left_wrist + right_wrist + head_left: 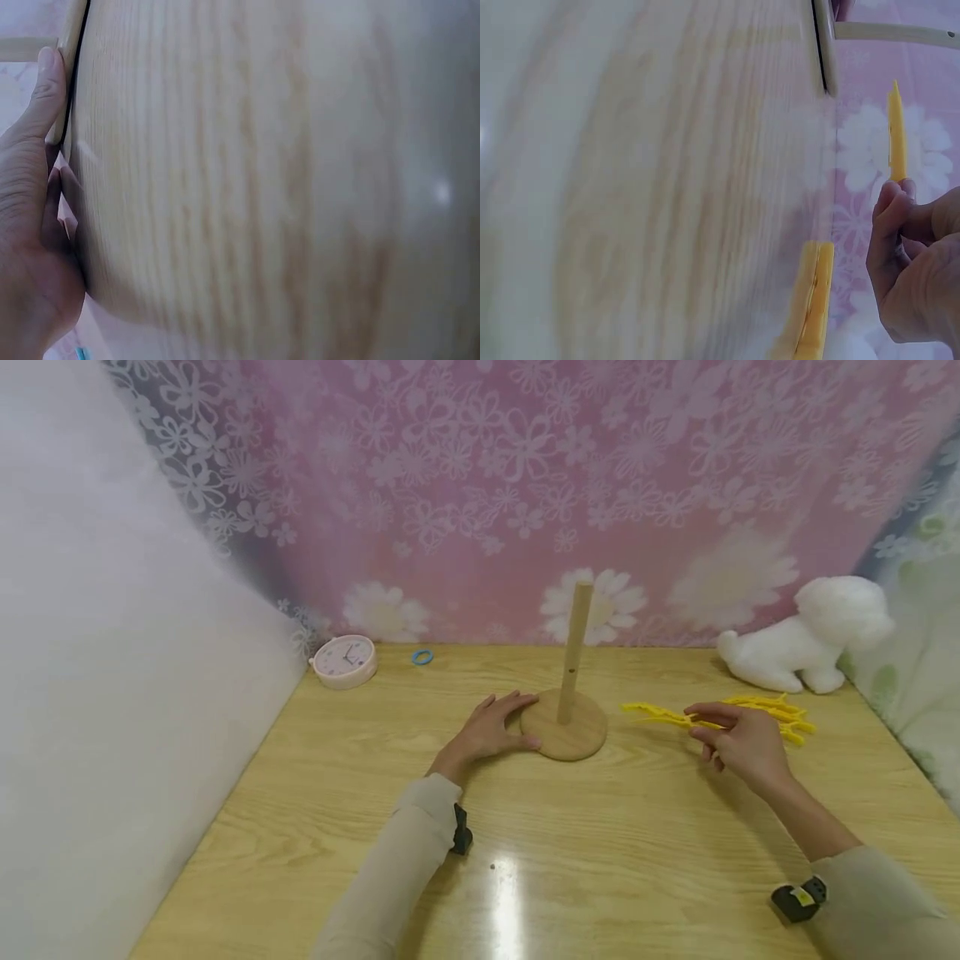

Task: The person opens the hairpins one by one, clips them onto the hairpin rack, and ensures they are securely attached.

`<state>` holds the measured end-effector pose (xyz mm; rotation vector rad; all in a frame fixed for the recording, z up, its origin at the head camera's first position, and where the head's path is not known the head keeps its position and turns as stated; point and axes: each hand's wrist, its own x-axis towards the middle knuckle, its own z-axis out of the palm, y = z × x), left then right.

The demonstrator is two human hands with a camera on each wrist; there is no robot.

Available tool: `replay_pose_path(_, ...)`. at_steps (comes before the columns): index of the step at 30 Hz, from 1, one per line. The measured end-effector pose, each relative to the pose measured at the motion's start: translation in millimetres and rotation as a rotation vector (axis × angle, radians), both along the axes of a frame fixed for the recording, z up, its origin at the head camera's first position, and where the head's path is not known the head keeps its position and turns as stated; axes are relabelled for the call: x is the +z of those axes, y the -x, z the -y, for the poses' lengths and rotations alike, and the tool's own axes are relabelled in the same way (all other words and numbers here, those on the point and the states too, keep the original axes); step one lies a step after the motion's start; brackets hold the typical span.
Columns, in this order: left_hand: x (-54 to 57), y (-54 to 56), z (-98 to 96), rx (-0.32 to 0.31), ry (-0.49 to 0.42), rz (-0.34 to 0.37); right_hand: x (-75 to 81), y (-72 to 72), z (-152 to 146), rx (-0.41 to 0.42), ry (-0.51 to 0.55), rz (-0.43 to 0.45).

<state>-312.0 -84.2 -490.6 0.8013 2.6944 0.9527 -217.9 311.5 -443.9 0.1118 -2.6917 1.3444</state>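
Observation:
A wooden stand, a round base [551, 742] with an upright post [576, 643], stands on the table near the middle in the head view. My left hand [491, 727] holds the left side of that base, thumb at the near rim and fingers at the far rim. To the right of the stand, my right hand [750, 747] pinches a thin yellow branch-shaped piece [656, 713] between thumb and fingers, its tip pointing toward the post. The right wrist view shows this piece [898, 139] above the tabletop. More yellow branch-shaped pieces [795, 714] lie behind the right hand, partly hidden by it.
A pink round clock [345, 662] stands at the back left, with a small blue ring [422, 657] beside it. At the back right sits a white plush dog [813, 635]. A pink flowered curtain [465, 527] hangs along the table's back edge.

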Motion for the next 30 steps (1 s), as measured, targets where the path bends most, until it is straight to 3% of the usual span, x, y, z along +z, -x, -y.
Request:
replay_pose_path(8,2.5,3.1,1.4,0.007,0.018,0.000,3.5,25.2,29,-0.073,-0.014,0.017)
replay_pose_path(18,0.6,4.1,0.9,0.025,-0.011,0.005,-2.5,48.2,66,-0.099,-0.039,-0.005)
replay_pose_path(25,0.5,0.7,1.0,0.043,-0.024,0.037,-9.5,57.1,87,-0.050,-0.057,-0.009)
replay_pose_path(30,2.1,1.0,-1.0,0.025,-0.005,0.002,-15.7,59.8,96,-0.019,-0.022,0.019)
